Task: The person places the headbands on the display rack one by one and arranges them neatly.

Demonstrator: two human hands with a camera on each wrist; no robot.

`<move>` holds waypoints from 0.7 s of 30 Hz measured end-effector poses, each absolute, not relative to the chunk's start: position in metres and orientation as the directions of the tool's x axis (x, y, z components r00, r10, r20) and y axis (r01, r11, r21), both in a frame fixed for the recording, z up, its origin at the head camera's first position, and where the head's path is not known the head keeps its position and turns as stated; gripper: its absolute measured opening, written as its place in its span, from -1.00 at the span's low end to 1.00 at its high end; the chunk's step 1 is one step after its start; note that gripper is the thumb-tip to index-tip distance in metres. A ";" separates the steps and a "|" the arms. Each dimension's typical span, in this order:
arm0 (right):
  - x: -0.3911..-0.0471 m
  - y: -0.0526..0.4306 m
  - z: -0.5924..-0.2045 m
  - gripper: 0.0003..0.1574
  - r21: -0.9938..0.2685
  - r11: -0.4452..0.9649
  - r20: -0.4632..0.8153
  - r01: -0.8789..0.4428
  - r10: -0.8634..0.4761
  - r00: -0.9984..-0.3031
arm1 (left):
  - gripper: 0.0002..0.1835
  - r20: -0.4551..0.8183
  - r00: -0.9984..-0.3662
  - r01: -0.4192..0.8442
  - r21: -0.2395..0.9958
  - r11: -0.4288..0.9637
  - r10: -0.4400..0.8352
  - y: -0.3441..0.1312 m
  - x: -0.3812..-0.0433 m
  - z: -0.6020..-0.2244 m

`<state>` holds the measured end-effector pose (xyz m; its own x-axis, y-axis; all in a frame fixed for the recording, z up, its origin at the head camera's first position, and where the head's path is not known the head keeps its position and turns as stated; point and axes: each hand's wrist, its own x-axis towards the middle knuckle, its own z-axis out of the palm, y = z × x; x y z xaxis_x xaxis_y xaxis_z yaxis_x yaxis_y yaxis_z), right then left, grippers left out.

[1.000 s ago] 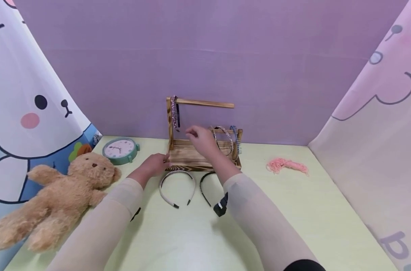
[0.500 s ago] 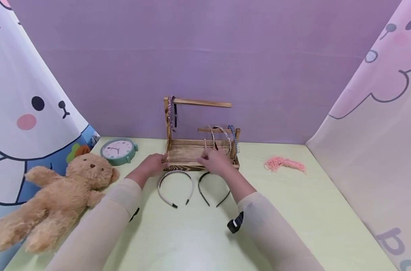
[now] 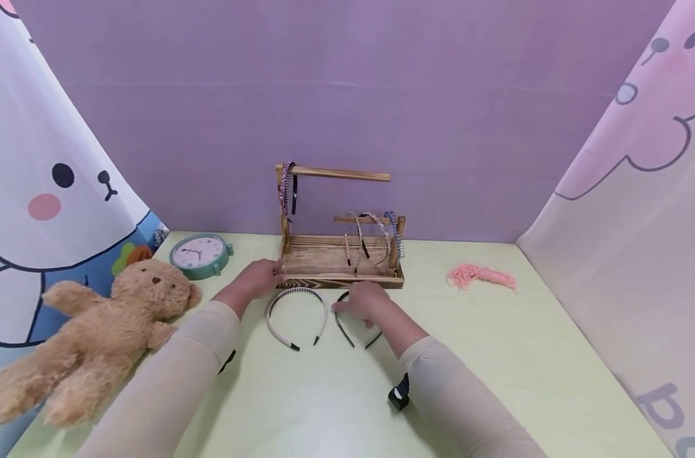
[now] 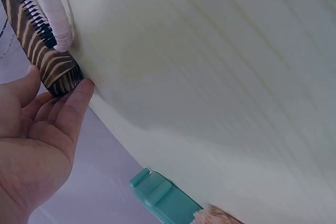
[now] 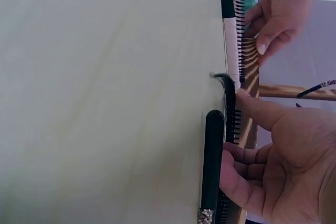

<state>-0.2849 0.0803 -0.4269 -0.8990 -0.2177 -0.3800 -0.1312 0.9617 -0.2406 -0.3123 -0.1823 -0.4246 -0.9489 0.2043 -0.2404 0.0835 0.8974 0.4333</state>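
Observation:
My left hand (image 3: 258, 278) grips the left front corner of a wooden headband rack (image 3: 338, 282); in the left wrist view, its thumb and fingers (image 4: 79, 98) lie on either side of the patterned end. My right hand (image 3: 371, 302) reaches over a black headband (image 3: 343, 331) lying in front of the rack. In the right wrist view, thumb and fingers are spread apart beside that headband (image 5: 212, 156), and both seem to touch it. A pale headband (image 3: 297, 289) lies to its left. A glittery headband (image 3: 285, 191) hangs on the upper bar; a blue one (image 3: 394, 235) and others hang on the lower bar.
A round teal clock (image 3: 201, 256) and a brown teddy bear (image 3: 107, 337) lie on the left of the pale green table (image 3: 301, 407). A bundle of pink yarn (image 3: 481, 277) lies on the right. A purple wall covering (image 3: 347, 95) stands behind the rack.
My right hand has come down from above the rack to the black headband in front of it. The left hand stays at the rack's corner. The headbands on the table have not visibly moved.

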 end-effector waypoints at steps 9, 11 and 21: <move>-0.283 0.091 -0.423 -0.68 -0.353 0.932 -0.425 -0.087 -0.242 -0.872 | -0.36 -0.239 -0.950 0.082 0.428 0.900 0.200 -0.183 -0.311 -0.424; -0.280 0.094 -0.421 -0.69 -0.367 0.926 -0.432 -0.090 -0.255 -0.865 | -0.36 -0.238 -0.950 0.084 0.426 0.901 0.201 -0.183 -0.311 -0.424; -0.270 0.115 -0.398 -0.71 -0.524 0.841 -0.426 -0.133 -0.394 -0.814 | -0.35 -0.245 -0.949 0.079 0.426 0.901 0.199 -0.183 -0.313 -0.426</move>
